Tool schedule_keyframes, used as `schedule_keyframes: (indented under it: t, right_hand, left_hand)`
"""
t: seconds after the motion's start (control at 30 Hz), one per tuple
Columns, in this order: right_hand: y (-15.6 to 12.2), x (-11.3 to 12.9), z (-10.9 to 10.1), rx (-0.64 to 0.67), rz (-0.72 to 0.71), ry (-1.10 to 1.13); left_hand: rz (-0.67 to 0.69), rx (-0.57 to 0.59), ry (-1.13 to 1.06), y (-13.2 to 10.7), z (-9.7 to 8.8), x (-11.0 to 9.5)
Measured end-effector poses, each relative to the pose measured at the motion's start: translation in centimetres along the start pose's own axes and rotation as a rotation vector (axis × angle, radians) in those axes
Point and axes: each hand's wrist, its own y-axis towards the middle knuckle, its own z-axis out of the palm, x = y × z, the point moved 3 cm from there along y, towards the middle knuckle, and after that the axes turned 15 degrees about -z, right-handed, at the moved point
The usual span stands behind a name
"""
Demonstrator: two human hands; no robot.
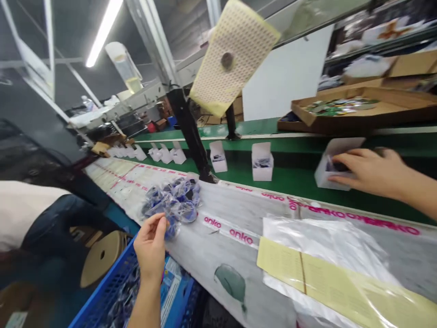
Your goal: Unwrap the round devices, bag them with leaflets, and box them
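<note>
At the right, my right hand (pixel 372 171) reaches into the top of an open white box (pixel 331 180). Its fingers close around a dark plastic-wrapped item (pixel 336 166), mostly hidden by the hand and the box. My left hand (pixel 152 243) is at the near edge of a pile of blue items in clear bags (pixel 180 200). Thumb and fingers are pinched together there; what lies between them, if anything, is too small to make out. Two more open white boxes, a nearer one (pixel 262 171) and a farther one (pixel 218 163), hold similar dark contents.
White boxes (pixel 165 156) line the green conveyor belt (pixel 235 171) leftward. Clear bags with yellow paper strips (pixel 290 262) lie on the taped ledge (pixel 218 243). A blue crate (pixel 109 291) stands below. A dark post (pixel 189 132) rises beside the belt. A cardboard tray (pixel 362 120) sits behind.
</note>
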Motion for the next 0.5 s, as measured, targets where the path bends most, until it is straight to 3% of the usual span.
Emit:
schedule_keyframes:
  t: [0.03, 0.1, 0.23, 0.33, 0.4, 0.5]
  right_hand:
    - [1.1, 1.1, -0.7, -0.002, 0.035, -0.043]
    - [3.5, 6.1, -3.1, -0.056, 0.026, -0.086]
    - [8.3, 24.1, -7.4, 0.009, -0.423, 0.423]
    - [11.2, 36.0, -8.4, 0.092, -0.505, 0.567]
    - [12.6, 40.7, -7.6, 0.102, -0.462, 0.557]
    - [13.0, 43.3, -5.4, 0.083, -0.372, 0.476]
  left_hand:
    - [-0.019, -0.064, 0.046, -0.3, -0.9, 1.5]
    - [0.005, -0.122, 0.165, -0.9, -1.3, 3.5]
    - [0.162, -0.295, 0.372, -1.0, -0.4, 4.6]
    - [0.127, -0.25, 0.421, 0.0, -0.3, 5.7]
    - [0.084, -0.17, 0.44, 0.8, -0.6, 7.1]
    - [-0.024, -0.16, 0.435, 2.2, -1.1, 9.5]
